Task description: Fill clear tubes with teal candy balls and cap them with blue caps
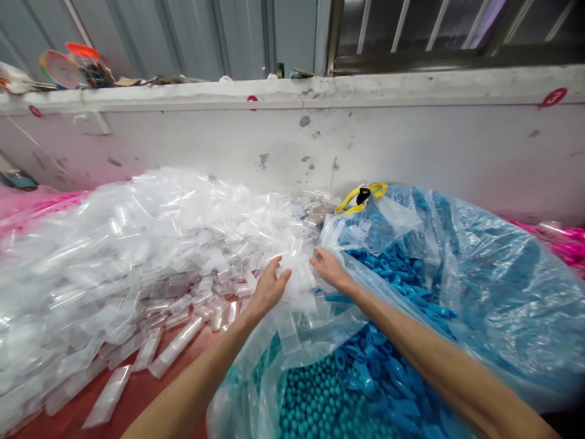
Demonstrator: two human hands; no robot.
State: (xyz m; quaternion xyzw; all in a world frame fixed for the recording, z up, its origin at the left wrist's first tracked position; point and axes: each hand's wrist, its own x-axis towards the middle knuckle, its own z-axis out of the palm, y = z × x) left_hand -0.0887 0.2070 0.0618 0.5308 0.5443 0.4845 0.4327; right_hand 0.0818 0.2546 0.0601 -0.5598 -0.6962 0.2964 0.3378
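My left hand (271,286) reaches over the right end of a large heap of clear plastic sleeves (169,244), thumb apart from the fingers and nothing visible in it. My right hand (328,268) hovers or rests close by, at the rim of a clear plastic bag (493,292); its fingers point left and look apart. Between the two hands lie more translucent sleeves (299,268). Inside the bag are many glossy blue plastic pieces (397,280). Nearer to me, small teal balls (315,396) fill another clear bag below my wrists. Whether my fingertips touch any sleeves is hard to tell.
A red tabletop (183,366) shows under the sleeves. A yellow strap with a black part (361,198) lies atop the blue pieces' bag. Pink bagged material sits at both sides. Behind runs a white wall with a ledge (274,91), holding an orange-rimmed container (86,58).
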